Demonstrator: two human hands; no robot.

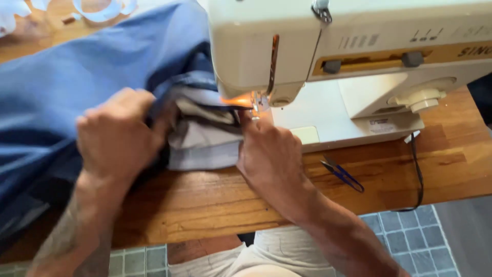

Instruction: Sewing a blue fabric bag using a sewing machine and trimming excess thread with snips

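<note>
Bunched blue fabric (77, 77) lies folded beneath the cream sewing machine (328, 46).

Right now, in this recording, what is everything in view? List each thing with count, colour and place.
sewing machine: one, cream, on the table's far right side.
blue fabric: one large bunched piece, left of the machine, spilling off the table's edge.
grey-white folded layers: one stack, at the needle area.
thread snips: one, blue-handled, lying right of the right hand.
black cable: one, running off the table edge.
wooden table: one, brown.
tiled floor: grey-blue, below.
left hand: grip bunched on the blue fabric.
right hand: fingers at the presser foot, on the folded layers.
</note>
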